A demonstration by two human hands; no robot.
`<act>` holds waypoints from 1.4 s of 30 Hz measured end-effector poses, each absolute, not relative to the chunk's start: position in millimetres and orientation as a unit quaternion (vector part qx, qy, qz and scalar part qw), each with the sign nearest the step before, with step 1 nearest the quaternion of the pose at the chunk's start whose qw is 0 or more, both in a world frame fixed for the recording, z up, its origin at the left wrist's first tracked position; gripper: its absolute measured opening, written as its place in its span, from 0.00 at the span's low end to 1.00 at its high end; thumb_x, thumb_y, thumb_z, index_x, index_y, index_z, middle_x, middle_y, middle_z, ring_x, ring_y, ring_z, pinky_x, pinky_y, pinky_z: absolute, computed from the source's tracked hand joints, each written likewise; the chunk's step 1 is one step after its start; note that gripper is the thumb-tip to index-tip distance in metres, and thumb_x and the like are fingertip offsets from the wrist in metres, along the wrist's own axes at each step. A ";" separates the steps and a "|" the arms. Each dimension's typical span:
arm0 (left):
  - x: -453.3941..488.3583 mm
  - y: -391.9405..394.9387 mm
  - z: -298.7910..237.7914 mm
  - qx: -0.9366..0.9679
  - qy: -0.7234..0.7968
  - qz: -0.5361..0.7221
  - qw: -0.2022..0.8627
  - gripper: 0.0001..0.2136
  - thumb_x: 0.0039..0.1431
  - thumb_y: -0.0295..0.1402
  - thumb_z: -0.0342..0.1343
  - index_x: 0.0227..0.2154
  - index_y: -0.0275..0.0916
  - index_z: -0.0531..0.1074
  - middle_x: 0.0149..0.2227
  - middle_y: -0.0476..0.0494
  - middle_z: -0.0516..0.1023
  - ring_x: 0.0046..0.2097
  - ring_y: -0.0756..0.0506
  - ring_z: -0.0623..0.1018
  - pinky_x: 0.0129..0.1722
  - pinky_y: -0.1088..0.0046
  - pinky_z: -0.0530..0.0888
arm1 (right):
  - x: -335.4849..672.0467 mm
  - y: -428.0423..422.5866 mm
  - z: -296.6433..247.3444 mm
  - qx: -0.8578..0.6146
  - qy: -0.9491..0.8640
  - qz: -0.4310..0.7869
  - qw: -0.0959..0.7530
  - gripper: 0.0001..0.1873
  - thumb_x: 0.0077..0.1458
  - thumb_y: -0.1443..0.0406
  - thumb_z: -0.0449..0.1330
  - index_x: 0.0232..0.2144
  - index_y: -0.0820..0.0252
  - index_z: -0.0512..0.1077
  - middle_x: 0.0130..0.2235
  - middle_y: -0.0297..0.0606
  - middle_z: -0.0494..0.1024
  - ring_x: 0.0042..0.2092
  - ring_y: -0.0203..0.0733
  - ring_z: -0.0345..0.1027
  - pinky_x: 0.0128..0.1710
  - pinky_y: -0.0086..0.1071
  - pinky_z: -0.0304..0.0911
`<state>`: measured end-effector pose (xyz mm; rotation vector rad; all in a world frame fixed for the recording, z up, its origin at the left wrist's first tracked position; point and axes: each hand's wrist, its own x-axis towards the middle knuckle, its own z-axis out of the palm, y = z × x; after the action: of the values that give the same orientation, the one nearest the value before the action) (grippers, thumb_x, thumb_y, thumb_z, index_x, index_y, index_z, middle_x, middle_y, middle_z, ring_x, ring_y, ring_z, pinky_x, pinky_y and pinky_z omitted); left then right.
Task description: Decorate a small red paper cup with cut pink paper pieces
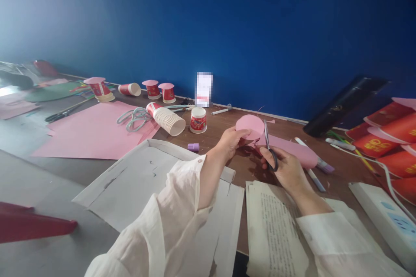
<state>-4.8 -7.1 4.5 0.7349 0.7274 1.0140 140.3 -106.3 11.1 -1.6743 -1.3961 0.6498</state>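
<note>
My left hand point(234, 140) pinches the lower edge of a round pink paper disc point(249, 126), held up over the brown table. In my right hand point(286, 169) is a pair of scissors point(267, 138) with dark handles, its blades pointing up along the disc's right edge. A larger piece of pink paper point(297, 149) lies just beyond my right hand, with a purple-tipped marker point(324, 165) partly under it. Left of my hands an upturned red and white paper cup point(198, 121) stands near a purple marker cap point(193, 147).
A stack of paper cups point(169, 121) lies beside a grey cord point(134, 119) and pink sheets point(91, 132). Disc-topped cups point(152, 89) stand by the blue wall. A phone point(204, 89) leans there. Nearer are a white box lid point(139, 173), a printed book point(276, 229) and a power strip point(386, 220).
</note>
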 end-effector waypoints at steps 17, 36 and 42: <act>-6.7 -11.5 11.4 0.352 0.339 0.450 0.747 0.12 0.44 0.29 0.70 0.28 0.37 0.72 0.22 0.50 0.73 0.26 0.51 0.73 0.33 0.73 0.72 | 140.7 -105.3 9.1 -0.668 -0.546 0.272 0.427 0.25 0.53 0.42 0.61 0.25 0.57 0.75 0.23 0.35 0.76 0.26 0.40 0.69 0.27 0.31 0.63; -7.4 -12.4 10.7 0.350 0.329 0.449 0.754 0.05 0.51 0.26 0.64 0.30 0.34 0.75 0.27 0.45 0.76 0.28 0.51 0.74 0.35 0.72 0.72 | 142.7 -104.7 6.1 -0.661 -0.557 0.271 0.424 0.25 0.54 0.43 0.61 0.27 0.58 0.76 0.23 0.35 0.76 0.26 0.40 0.69 0.27 0.31 0.64; -7.0 -11.2 8.6 0.356 0.334 0.445 0.751 0.05 0.51 0.27 0.64 0.30 0.34 0.74 0.26 0.45 0.76 0.26 0.52 0.72 0.30 0.73 0.69 | 140.5 -106.2 9.2 -0.675 -0.536 0.284 0.420 0.25 0.52 0.42 0.62 0.27 0.58 0.76 0.23 0.35 0.77 0.26 0.39 0.69 0.26 0.31 0.64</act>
<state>-7.0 -11.2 8.6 0.7773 0.7296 0.9713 140.5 -106.2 9.2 -1.6913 -1.3445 0.7109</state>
